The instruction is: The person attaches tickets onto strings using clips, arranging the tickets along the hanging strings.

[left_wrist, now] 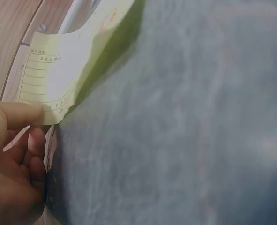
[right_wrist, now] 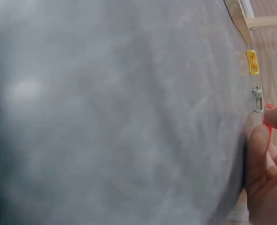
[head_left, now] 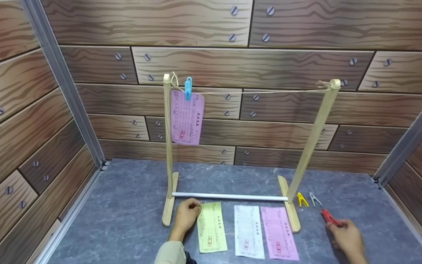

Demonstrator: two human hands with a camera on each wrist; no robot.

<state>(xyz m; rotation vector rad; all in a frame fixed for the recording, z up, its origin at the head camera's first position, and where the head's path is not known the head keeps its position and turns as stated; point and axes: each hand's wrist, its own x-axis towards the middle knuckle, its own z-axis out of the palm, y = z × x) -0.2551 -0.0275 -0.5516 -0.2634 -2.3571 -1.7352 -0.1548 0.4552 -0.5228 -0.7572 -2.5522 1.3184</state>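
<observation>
My left hand (head_left: pixel 187 216) pinches the upper left corner of a yellow printed slip (head_left: pixel 212 228), which bends up from the table in the left wrist view. At the right, my right hand (head_left: pixel 347 238) holds a red clothespin (head_left: pixel 329 217) between thumb and fingers, its tip pointing up and left. A yellow clothespin (head_left: pixel 302 200) and a grey clothespin (head_left: pixel 315 199) lie just beyond it. White slip (head_left: pixel 248 231) and pink slip (head_left: pixel 279 233) lie side by side to the right of the yellow one. Another pink slip (head_left: pixel 187 119) hangs from the string under a blue clothespin (head_left: pixel 188 89).
A wooden stand has a left post (head_left: pixel 168 146) and a leaning right post (head_left: pixel 311 146), with a string (head_left: pixel 262 92) tied between their tops. A white rod (head_left: pixel 229 197) joins its feet low over the grey table (head_left: pixel 123 220). Wood-patterned walls enclose the back and sides.
</observation>
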